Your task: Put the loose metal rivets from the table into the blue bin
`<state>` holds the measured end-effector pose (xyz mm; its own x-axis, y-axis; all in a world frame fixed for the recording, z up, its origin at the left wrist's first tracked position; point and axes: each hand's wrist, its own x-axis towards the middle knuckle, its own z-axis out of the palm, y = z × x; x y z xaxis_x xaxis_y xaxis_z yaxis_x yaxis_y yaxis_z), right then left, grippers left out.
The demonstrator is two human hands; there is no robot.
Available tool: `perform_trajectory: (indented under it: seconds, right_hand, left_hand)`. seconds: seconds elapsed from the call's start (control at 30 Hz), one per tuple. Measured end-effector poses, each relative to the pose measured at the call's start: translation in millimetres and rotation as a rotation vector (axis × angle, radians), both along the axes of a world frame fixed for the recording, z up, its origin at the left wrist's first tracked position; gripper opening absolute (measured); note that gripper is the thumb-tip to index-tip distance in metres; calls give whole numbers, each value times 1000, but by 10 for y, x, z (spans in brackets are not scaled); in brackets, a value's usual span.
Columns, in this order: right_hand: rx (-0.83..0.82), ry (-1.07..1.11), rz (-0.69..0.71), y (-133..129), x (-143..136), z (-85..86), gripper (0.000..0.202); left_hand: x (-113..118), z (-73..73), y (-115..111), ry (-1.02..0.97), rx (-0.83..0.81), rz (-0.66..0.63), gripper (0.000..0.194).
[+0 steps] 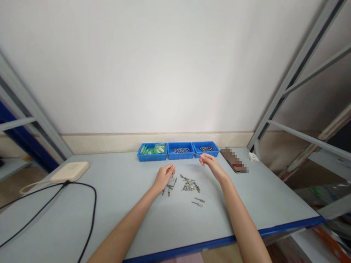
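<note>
My left hand (165,176) is curled low over the table, its fingers closed. Whatever it may hold is hidden by the fingers. Beside and partly under it lie several small metal fasteners (169,188) with thin shanks and brownish ends. My right hand (208,161), raised in front of the right blue bin (212,155), pinches a thin metal pin (196,155) that points left. Between the hands is a loose pile of similar fasteners (189,185). Two more pieces (197,204) lie apart, closer to the front edge.
A middle blue bin (181,156) holds thin metal pins; the left blue bin (152,157) holds green packets. A phone-like object (233,160), partly blurred out, and a white adapter (253,157) lie right. A white box (71,171) and black cable (95,204) occupy the left.
</note>
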<state>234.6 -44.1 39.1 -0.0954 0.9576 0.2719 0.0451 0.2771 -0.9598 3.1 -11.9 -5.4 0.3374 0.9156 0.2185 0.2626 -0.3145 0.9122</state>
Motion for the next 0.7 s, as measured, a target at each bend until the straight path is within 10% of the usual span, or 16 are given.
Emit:
perform_trajectory:
  seconds: [0.2,0.27,0.5,0.7]
  right_hand:
    - [-156,-270,851,-441,-171,267,39]
    - [-197,-344,893,-426,-188,226,38]
    - [-95,-608,-286,315,382,75,45]
    - [-141,-847,-628,435,539,89,37]
  left_hand:
    - [19,-36,18,35,46,0,43]
    - [14,-45,24,45,54,-8,43]
    - [-1,-63,40,55,50,-21,42]
    - [-6,-88,68,66,49,-34,41]
